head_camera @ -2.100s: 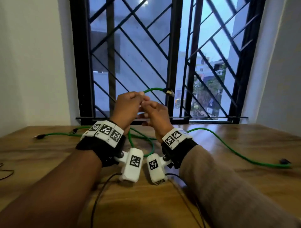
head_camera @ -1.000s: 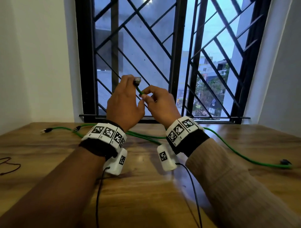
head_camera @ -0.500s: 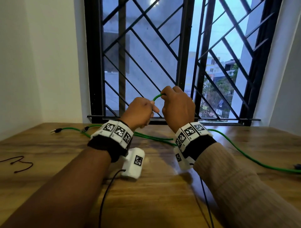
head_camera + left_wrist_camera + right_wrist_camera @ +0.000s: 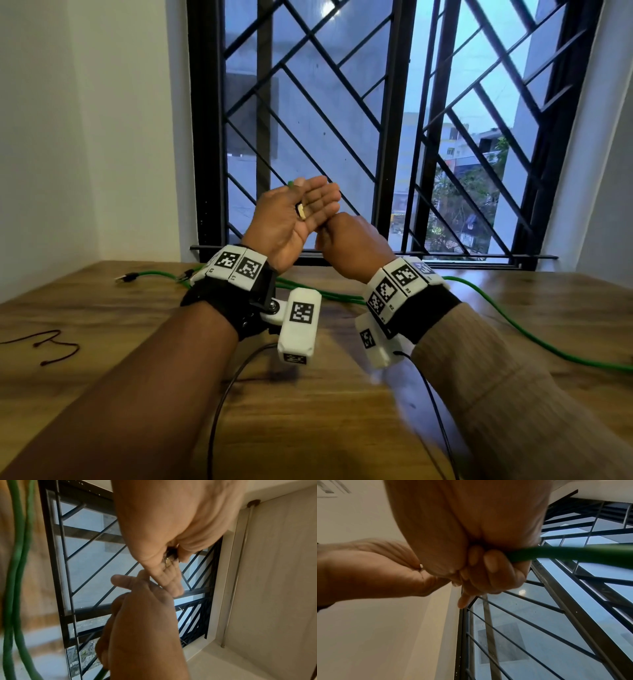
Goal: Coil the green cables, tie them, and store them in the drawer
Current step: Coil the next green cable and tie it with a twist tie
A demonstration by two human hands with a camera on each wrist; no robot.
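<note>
Both hands are raised in front of the window. My left hand (image 4: 301, 212) is turned palm up with straight fingers, and its thumb pinches the green cable's plug (image 4: 300, 212) against the finger bases; the plug (image 4: 169, 559) also shows in the left wrist view. My right hand (image 4: 356, 243) sits just below and to the right, fingers curled round the green cable (image 4: 573, 555). The rest of the cable (image 4: 513, 329) trails over the wooden table (image 4: 102, 342) to the right. A second green cable end (image 4: 128, 277) lies at the far left. No drawer is in view.
A thin black cord (image 4: 54, 346) lies on the table's left side. Black wires (image 4: 219, 394) from the wrist cameras hang near the front. The barred window (image 4: 376, 120) stands right behind the hands, with white walls on both sides.
My left hand has turned palm up and straightened its fingers, showing the plug. My right hand has dropped lower beside it, still gripping the cable.
</note>
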